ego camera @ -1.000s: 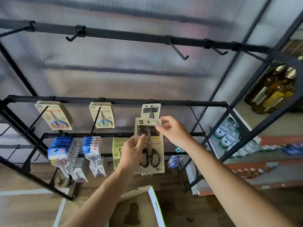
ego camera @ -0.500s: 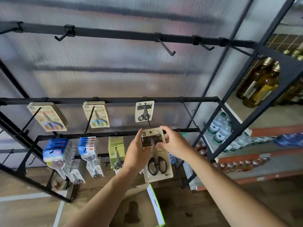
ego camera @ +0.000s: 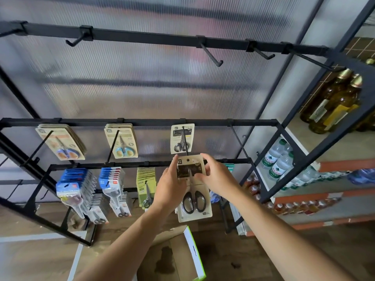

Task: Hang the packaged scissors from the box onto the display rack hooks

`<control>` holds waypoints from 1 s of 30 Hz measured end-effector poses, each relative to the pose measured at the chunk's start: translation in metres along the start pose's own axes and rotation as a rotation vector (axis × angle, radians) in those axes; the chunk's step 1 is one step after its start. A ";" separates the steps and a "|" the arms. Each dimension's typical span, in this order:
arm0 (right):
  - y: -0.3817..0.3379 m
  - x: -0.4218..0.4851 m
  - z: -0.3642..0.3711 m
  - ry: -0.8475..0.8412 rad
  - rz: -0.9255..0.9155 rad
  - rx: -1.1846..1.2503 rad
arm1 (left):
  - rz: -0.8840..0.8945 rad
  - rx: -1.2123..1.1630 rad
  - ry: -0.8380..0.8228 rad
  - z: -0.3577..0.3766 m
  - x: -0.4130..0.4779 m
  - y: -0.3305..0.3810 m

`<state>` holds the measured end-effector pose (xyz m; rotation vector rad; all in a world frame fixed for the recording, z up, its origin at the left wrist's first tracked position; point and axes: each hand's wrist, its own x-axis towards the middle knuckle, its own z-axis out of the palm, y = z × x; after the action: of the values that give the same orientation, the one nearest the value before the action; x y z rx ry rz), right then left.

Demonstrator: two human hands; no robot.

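1. Left hand holds the left edge of a scissors pack, one finger pointing up along the card's side.
2. Right hand pinches the pack's upper right edge, with the fingers curled over the corner and the thumb on the front.
3. So the pack is up in the air between both hands, upright and facing the camera. It's a beige card with black-handled scissors on it.
4. The punched hole at the top of the card sits right at the tip of a black hook. Honestly can't tell if it's on the hook or just under it.
5. That hook carries one matching pack, pushed back by the rail.
6. The hook comes off the middle rail of the black rack. Further left on the same rail hang orange-handled scissors and blue-handled scissors.
7. On the row below there are two bunches of blue packs and a bunch of green packs.
8. The top rail's hooks are bare.
9. The open cardboard box is on the floor under the arms.
10. On the shelves to the right are water bottles and, higher up, oil bottles.
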<state>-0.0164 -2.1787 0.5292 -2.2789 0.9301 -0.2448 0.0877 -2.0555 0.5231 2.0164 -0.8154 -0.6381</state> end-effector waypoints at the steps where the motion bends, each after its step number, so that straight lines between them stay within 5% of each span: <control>1: 0.000 0.001 0.000 0.001 0.003 0.000 | 0.000 0.007 -0.001 0.001 0.002 -0.001; 18: 0.013 0.033 0.012 0.074 -0.046 -0.061 | 0.062 0.161 -0.073 0.002 0.035 -0.008; 30: 0.011 0.117 0.025 0.201 -0.077 -0.355 | 0.012 0.239 -0.148 -0.010 0.111 0.002</control>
<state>0.0728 -2.2516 0.4950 -2.6574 1.0580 -0.3728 0.1668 -2.1332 0.5150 2.1952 -1.0330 -0.7179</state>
